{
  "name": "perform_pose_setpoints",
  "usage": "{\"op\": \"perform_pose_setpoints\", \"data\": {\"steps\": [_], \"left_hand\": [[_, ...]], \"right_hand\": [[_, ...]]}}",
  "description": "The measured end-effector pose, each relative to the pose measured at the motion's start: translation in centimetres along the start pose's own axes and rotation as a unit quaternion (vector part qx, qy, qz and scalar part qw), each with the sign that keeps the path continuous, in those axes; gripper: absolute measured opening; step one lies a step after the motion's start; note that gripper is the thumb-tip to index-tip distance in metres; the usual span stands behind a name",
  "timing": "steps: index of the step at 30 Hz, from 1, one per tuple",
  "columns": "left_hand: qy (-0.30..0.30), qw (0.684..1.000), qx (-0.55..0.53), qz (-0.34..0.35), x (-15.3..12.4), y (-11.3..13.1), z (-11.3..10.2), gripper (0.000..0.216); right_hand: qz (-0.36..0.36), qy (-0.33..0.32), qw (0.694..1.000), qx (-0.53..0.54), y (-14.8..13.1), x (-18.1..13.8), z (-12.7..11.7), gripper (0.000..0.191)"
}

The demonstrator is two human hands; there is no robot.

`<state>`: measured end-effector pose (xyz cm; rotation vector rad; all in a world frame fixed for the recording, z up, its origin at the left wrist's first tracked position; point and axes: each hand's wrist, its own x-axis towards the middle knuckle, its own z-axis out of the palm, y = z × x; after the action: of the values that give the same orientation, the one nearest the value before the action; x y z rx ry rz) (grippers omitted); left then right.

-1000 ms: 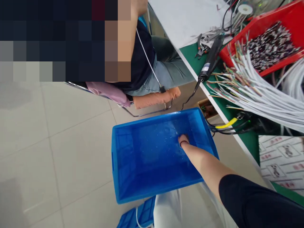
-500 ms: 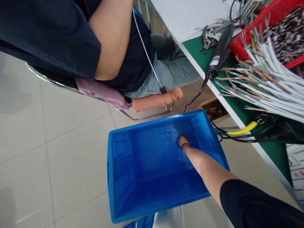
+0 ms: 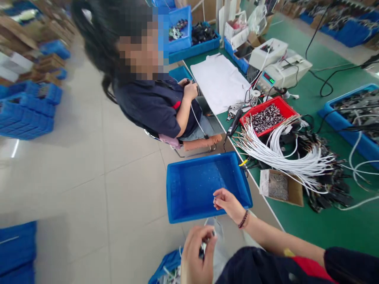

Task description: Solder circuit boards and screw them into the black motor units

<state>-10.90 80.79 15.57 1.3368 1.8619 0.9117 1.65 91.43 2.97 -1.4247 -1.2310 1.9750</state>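
Note:
My right hand (image 3: 227, 203), with a dark bracelet at the wrist, is over the near right side of a blue plastic bin (image 3: 192, 215). Its fingers are curled and pinched; whatever they hold, if anything, is too small to name. Lower in the picture, close to me, my left hand (image 3: 195, 252) has its thumb and fingers bent together. A tiny pale and dark bit shows at those fingertips, but its kind is unclear. The bin's floor carries scattered small white specks.
A co-worker (image 3: 154, 106) sits beyond the bin holding a white cable. On the green table (image 3: 319, 232) to the right lie white cables (image 3: 266, 154), a red tray (image 3: 260, 114) of small parts and a cardboard box (image 3: 296, 191). Another blue container (image 3: 166, 264) stands below.
My right hand has come up from the bin's floor towards me. My left hand has entered the view. The camera has tilted up, showing more of the table and room.

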Motion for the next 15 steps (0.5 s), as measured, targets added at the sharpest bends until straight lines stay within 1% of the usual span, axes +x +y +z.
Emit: {"op": "perform_pose_setpoints", "data": {"steps": [3,4,6,7,8,9,11,13,15], "left_hand": [[-0.006,0.998,0.000,0.069,2.4,4.0,-0.9,0.011],[-0.008,0.996,0.000,0.090,3.1,5.1,-1.0,0.011],[-0.014,0.992,0.004,0.122,4.1,6.9,-1.1,0.011],[-0.016,0.991,0.006,0.136,4.4,7.6,-1.1,0.011],[-0.018,0.989,0.009,0.148,4.7,8.2,-1.0,0.011],[-0.019,0.987,0.013,0.160,4.8,8.7,-0.9,0.010],[-0.022,0.984,0.022,0.177,5.1,9.5,-0.7,0.010],[-0.021,0.982,0.024,0.187,5.2,10.1,-0.5,0.010],[-0.020,0.981,0.021,0.194,5.4,10.6,-0.4,0.011]], "right_hand": [[-0.083,-0.028,0.995,0.045,-7.1,-5.2,-3.5,0.022],[-0.123,-0.036,0.991,0.047,-9.4,-6.7,-4.5,0.020],[-0.252,-0.033,0.967,0.002,-13.5,-9.3,-6.0,0.007],[-0.306,-0.023,0.951,-0.044,-15.1,-10.3,-6.5,0.001],[-0.355,-0.014,0.930,-0.096,-16.3,-11.2,-6.8,0.005],[-0.393,-0.004,0.908,-0.146,-17.2,-11.8,-7.0,0.007],[-0.441,0.005,0.870,-0.220,-18.1,-12.4,-7.4,0.009],[-0.463,0.006,0.851,-0.249,-18.3,-12.5,-7.7,0.008],[-0.473,0.006,0.842,-0.257,-18.1,-12.4,-7.9,0.008]]}}
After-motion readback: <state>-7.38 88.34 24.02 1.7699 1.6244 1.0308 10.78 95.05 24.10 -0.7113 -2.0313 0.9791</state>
